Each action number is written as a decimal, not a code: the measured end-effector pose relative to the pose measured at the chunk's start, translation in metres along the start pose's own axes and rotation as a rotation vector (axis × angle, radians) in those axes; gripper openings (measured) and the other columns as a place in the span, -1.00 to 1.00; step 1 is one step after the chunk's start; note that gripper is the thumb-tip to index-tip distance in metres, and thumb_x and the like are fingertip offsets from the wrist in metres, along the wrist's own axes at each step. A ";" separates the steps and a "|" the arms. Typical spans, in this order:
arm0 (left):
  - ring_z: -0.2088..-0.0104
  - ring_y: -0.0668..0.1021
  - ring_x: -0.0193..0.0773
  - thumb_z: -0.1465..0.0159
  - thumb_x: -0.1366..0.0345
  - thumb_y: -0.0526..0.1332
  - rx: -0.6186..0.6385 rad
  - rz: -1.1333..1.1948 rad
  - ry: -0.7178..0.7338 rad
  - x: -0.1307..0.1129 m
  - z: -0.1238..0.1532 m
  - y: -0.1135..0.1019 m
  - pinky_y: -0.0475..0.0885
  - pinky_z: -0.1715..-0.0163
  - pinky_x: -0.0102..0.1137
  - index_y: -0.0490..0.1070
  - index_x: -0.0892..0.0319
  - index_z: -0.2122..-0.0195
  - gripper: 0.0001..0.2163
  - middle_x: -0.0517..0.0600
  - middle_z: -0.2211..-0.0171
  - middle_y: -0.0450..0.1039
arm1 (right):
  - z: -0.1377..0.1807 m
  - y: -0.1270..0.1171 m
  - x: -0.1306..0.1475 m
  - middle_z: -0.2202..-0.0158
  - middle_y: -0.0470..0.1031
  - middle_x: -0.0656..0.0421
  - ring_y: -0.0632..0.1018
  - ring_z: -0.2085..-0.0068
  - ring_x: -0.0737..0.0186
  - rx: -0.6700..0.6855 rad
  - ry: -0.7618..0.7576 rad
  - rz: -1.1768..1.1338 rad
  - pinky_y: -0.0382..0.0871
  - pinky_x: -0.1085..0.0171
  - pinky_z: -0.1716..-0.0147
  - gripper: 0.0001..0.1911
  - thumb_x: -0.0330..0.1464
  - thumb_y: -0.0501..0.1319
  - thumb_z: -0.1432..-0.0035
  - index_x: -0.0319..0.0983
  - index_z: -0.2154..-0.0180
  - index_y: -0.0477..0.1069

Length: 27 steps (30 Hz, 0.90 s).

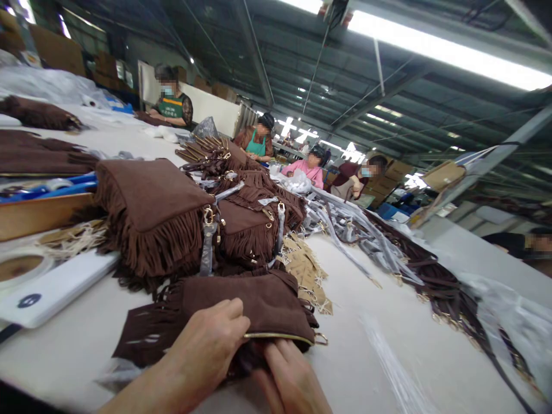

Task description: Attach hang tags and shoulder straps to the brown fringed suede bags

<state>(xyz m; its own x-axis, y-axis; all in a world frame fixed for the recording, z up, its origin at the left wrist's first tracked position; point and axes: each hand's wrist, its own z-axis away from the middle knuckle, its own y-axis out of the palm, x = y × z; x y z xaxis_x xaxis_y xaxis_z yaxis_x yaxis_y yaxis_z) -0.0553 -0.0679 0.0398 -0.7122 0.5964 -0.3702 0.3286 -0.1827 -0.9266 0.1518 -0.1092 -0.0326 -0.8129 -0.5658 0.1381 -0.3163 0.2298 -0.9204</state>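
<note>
A brown suede fringed bag (259,305) lies flat on the white table (379,356) right in front of me, its gold zipper along the near edge. My left hand (207,345) rests on the bag's near left part, fingers curled down onto the suede by the zipper. My right hand (287,376) sits just below the zipper, fingers pressed together against the bag's open edge; what its fingertips pinch is hidden.
A stack of the same fringed bags (155,213) stands behind, with tan paper tags (306,270) beside it. Wrapped straps (371,241) trail down the right. A white tape roll (21,267) and a white flat board (56,287) lie left. Several co-workers sit farther along the table.
</note>
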 end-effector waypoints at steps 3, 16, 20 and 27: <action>0.20 0.51 -0.12 -0.33 0.46 0.14 0.010 -0.016 0.005 0.002 0.010 0.007 0.48 0.23 -0.25 0.45 0.15 0.23 -0.88 0.03 0.21 0.46 | -0.034 0.023 -0.015 0.34 0.65 0.12 0.61 0.31 0.10 -0.088 0.033 0.086 0.49 0.23 0.24 -0.62 -0.57 0.05 -0.14 -0.14 0.20 0.57; 0.02 0.42 -0.22 -0.38 0.48 -0.05 -0.235 0.350 -0.141 0.080 0.126 0.022 0.37 0.00 -0.35 0.38 0.09 0.08 -0.74 0.01 0.04 0.39 | 0.023 0.038 -0.060 0.26 0.54 0.04 0.59 0.26 0.02 -0.140 0.024 -0.032 0.52 0.14 0.31 -0.81 -0.33 0.07 -0.31 -0.15 0.18 0.45; 0.00 0.38 -0.16 -0.35 0.50 -0.02 -0.266 0.260 -0.148 0.067 0.136 0.023 0.35 -0.03 -0.26 0.37 0.11 0.09 -0.75 0.05 0.02 0.36 | 0.025 0.031 -0.055 0.07 0.54 0.02 0.60 0.09 0.03 -0.017 0.030 -0.085 0.55 0.17 0.21 -0.73 -0.29 0.05 -0.35 -0.15 -0.04 0.32; 0.18 0.38 -0.09 -0.24 0.54 0.10 -0.193 -0.017 -0.159 0.047 0.126 0.034 0.33 0.08 -0.13 0.35 0.17 0.33 -0.86 0.04 0.26 0.40 | 0.021 -0.005 -0.041 0.27 0.62 0.13 0.67 0.33 0.16 0.063 -0.080 0.015 0.56 0.34 0.41 -0.76 -0.27 0.00 -0.36 -0.09 0.11 0.42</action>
<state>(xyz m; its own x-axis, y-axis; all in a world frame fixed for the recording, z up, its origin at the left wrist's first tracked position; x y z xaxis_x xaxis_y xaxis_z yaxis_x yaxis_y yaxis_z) -0.1561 -0.1447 -0.0173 -0.8024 0.4648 -0.3743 0.4172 -0.0115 -0.9087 0.1969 -0.1041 -0.0417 -0.7750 -0.6244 0.0974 -0.2715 0.1898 -0.9435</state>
